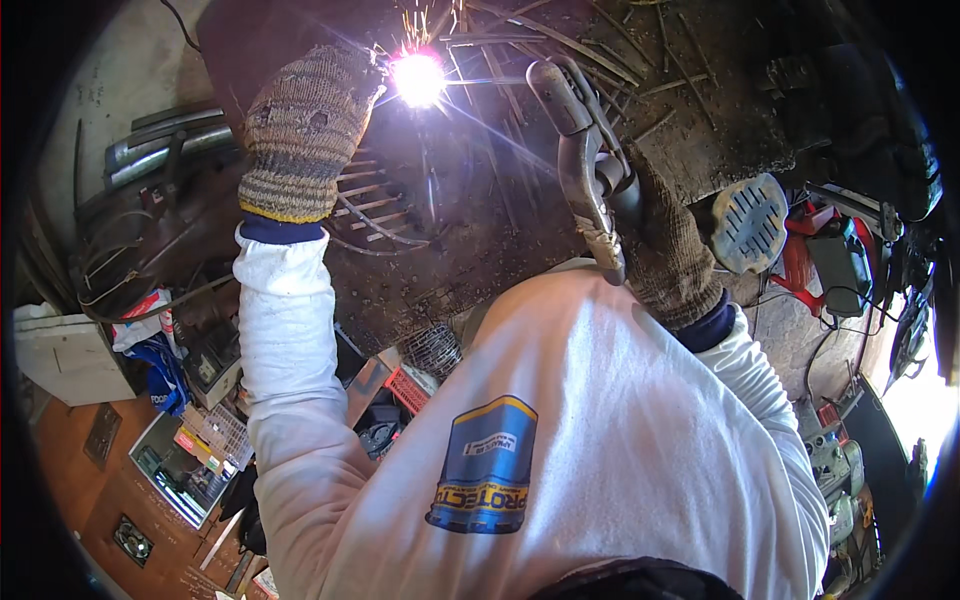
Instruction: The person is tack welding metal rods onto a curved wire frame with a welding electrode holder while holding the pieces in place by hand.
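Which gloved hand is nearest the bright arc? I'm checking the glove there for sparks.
The left hand, in its knit glove, is right beside the welding arc. The right hand is farther back, gripping the electrode holder.

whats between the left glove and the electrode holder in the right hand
In the head view, the bright welding arc with its sparks sits between the left hand and the electrode holder gripped by the right hand, over dark metal work.
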Demonstrator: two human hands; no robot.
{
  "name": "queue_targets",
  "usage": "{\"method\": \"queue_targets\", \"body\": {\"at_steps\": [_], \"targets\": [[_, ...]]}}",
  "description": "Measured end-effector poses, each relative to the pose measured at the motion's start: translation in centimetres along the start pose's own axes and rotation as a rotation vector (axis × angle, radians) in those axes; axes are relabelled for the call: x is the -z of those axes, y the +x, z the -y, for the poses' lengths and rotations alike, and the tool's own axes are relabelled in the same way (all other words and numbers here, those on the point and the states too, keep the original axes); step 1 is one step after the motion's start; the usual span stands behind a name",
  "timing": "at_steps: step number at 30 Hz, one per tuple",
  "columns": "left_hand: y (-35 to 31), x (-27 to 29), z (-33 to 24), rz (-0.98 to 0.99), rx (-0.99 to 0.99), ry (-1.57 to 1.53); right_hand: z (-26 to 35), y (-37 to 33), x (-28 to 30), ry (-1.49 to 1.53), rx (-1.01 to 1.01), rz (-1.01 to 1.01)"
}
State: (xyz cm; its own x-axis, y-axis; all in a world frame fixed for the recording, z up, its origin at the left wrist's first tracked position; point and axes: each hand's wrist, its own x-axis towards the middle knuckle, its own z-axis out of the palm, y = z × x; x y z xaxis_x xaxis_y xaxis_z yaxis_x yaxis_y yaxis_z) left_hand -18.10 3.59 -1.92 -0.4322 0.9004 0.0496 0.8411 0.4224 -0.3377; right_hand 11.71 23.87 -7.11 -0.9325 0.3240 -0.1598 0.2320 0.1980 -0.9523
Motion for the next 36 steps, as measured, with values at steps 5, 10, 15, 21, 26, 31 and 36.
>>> {"method": "queue_targets", "body": {"at_steps": [5,10,15,21,26,31,36], "targets": [[-0.1,-0.7,0.6,-0.008,-0.033,0.019,-0.4,0.0,0.0,0.026,-0.141,0.055],[-0.1,-0.9,1.7,0.014,-0.103,0.120,-1.0,0.0,-0.1,0.031,-0.133,0.064],[-0.2,-0.9,1.0,-0.120,-0.088,0.028,-2.4,-0.5,1.0,0.115,-0.045,0.119],[-0.2,-1.1,0.8,-0.064,-0.059,-0.024,1.0,-0.4,2.1,-0.582,0.284,0.101],[0.5,1.1,-0.5,0.034,0.044,-0.108,0.7,-0.1,1.9,-0.568,0.263,0.129],[0.6,1.4,-0.5,0.061,0.035,-0.113,0.4,0.3,1.9,-0.639,0.403,0.104],[0.1,0.3,0.1,-0.022,-0.011,-0.105,0.2,0.4,1.8,-0.622,0.390,0.108]]}}
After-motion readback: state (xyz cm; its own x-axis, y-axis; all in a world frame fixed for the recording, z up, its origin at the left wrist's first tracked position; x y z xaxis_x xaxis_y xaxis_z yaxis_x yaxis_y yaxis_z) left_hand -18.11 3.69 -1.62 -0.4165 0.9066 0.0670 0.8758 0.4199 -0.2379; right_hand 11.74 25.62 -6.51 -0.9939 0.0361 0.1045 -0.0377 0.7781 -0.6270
